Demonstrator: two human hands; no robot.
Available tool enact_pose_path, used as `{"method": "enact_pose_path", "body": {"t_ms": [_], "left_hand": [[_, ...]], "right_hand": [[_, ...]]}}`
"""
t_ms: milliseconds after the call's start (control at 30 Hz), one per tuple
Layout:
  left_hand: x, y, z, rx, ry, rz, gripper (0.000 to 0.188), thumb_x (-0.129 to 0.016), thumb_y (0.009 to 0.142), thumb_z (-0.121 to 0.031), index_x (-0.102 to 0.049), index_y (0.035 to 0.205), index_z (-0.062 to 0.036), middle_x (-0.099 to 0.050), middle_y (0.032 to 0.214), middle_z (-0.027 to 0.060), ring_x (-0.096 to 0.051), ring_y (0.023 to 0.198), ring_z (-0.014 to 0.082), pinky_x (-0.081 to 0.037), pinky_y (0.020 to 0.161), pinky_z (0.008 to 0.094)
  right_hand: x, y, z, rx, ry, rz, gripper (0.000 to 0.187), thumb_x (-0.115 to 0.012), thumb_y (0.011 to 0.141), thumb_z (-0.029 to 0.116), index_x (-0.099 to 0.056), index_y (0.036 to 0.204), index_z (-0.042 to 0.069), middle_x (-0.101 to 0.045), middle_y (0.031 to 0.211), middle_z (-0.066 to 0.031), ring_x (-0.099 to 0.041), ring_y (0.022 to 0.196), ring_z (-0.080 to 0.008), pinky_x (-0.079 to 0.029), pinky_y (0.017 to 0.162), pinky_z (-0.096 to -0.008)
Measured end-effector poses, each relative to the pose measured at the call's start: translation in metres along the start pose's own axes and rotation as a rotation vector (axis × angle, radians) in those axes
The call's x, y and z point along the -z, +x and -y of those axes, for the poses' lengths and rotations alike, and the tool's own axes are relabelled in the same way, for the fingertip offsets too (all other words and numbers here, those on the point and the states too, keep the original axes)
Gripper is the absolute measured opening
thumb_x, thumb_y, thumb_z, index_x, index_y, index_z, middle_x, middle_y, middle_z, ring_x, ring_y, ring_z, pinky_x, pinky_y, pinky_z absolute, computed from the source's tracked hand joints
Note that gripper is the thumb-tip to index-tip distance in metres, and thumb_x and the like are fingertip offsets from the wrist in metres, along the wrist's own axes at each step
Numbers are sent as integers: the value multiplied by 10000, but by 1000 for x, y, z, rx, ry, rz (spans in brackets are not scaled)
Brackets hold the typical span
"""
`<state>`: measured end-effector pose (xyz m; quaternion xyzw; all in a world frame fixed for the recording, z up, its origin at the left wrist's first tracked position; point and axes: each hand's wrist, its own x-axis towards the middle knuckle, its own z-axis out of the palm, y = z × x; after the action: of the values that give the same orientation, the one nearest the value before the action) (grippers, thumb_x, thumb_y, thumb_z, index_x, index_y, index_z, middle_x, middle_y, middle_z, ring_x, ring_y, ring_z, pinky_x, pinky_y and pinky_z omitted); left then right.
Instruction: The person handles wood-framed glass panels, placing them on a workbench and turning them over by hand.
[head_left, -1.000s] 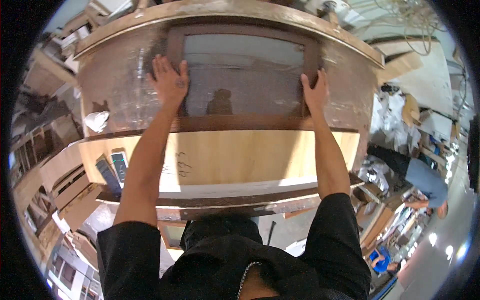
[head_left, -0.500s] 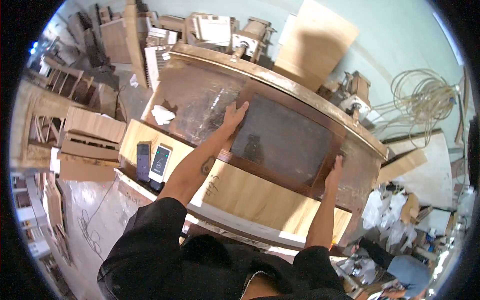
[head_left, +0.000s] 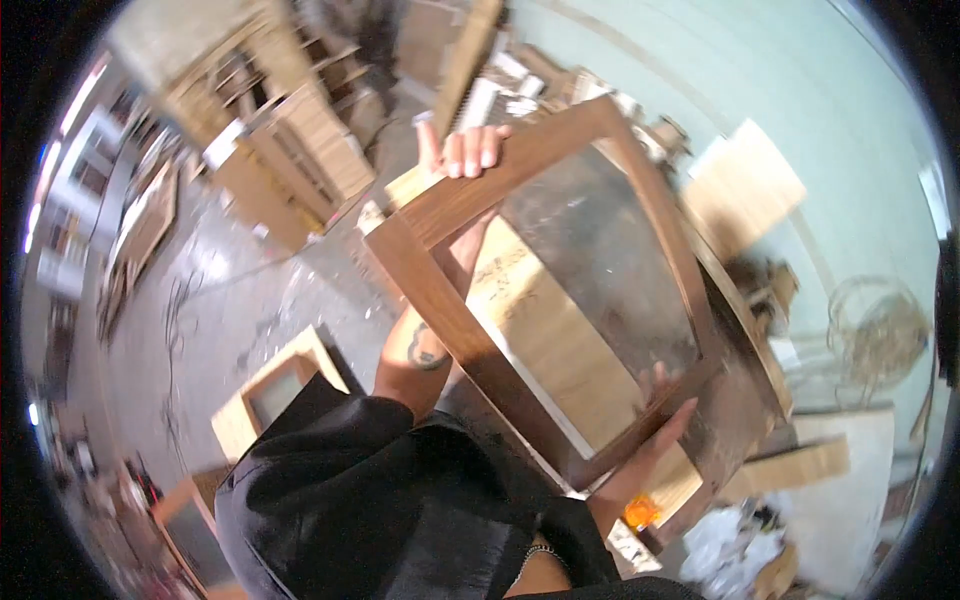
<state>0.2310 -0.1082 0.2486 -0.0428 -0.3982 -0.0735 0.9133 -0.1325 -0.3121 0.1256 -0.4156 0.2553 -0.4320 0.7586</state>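
Note:
Between both hands I hold a brown wooden frame with an open rectangular middle, raised and tilted above the workbench. My left hand wraps over the frame's far left side, fingers on top and the arm passing beneath it. At the near right side my right hand grips the frame, with some fingers showing through its opening. Through that opening the dark, scuffed bench top and a pale wooden board along the bench's near side are visible.
Left on the floor lies a light frame, with a brown frame nearer me. Cardboard boxes stand beyond. Plastic bags and an orange object are at the right; coiled hose hangs on the wall.
The brown frame has come up off the bench in both hands and tilted. My view has swung left, bringing the floor frames into sight. The phones no longer show.

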Motion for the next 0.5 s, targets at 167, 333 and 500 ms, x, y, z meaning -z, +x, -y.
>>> {"method": "enact_pose_path", "body": {"t_ms": [167, 333, 500], "left_hand": [[-135, -13, -128, -14, 314, 76, 747, -102, 1015, -472, -460, 438, -161, -447, 507, 7, -440, 628, 188, -347, 926, 358], [-165, -41, -197, -176, 335, 96, 765, -80, 1000, -508, -431, 422, -151, -433, 490, 20, -426, 618, 191, -350, 935, 376], [-251, -100, -335, -428, 535, 20, 767, -81, 999, -515, -396, 392, -167, -408, 448, 10, -414, 580, 178, -362, 884, 368]], "right_hand": [[13, -60, -68, -570, 535, 643, 619, -459, 938, 506, -284, 1468, 238, -507, 1297, -63, -604, 895, -244, -533, 715, -310], [-47, -90, -35, -536, -68, 355, 626, -410, 938, 464, -193, 1498, 285, -239, 1536, 9, -362, 1338, -229, -496, 838, -383], [-88, -126, -107, -898, 659, 1016, 614, -432, 927, 441, -220, 1489, 315, -271, 1510, -76, -437, 1226, -308, -468, 865, -436]]}}
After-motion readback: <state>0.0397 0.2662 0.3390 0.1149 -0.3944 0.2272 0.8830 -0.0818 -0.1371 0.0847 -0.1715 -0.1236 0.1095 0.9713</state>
